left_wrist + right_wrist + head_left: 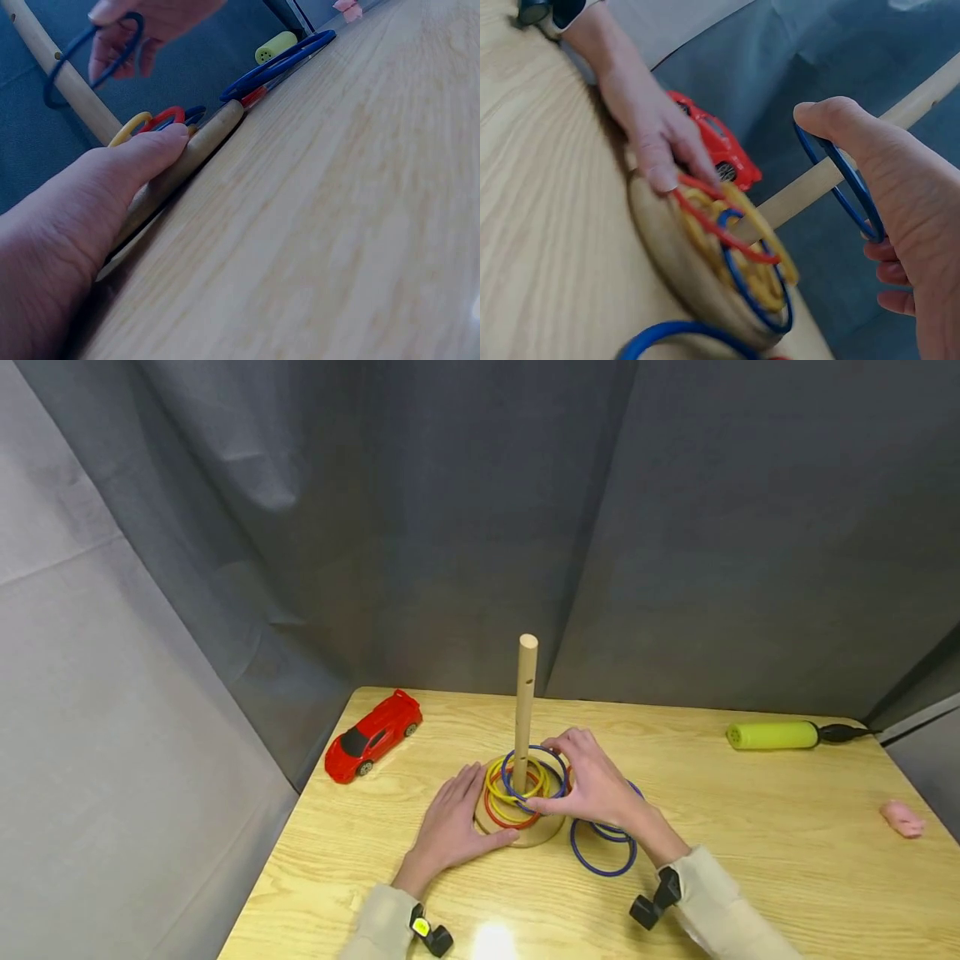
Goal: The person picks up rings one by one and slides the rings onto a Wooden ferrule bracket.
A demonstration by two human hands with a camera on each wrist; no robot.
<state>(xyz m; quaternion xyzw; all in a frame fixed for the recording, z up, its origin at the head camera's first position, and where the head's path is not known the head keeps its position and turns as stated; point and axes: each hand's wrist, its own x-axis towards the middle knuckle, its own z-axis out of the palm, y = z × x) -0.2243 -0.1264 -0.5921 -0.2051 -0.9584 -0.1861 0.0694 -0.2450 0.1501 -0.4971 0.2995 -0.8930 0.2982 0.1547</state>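
Observation:
A pale wooden peg stands upright on a round wooden base. My right hand pinches a blue ring between thumb and fingers; the ring encircles the peg, raised above the base. Lower down, yellow rings, a red ring and another blue ring lie around the peg's foot. With its fingers extended, my left hand rests against the left side of the base, the thumb touching its near edge. Several loose rings, mostly blue, lie right of the base, partly hidden by my right wrist.
A red toy car sits at the table's back left. Towards the back right lies a yellow-green cylinder with a black end, and a small pink lump is near the right edge. Grey curtains hang behind the table.

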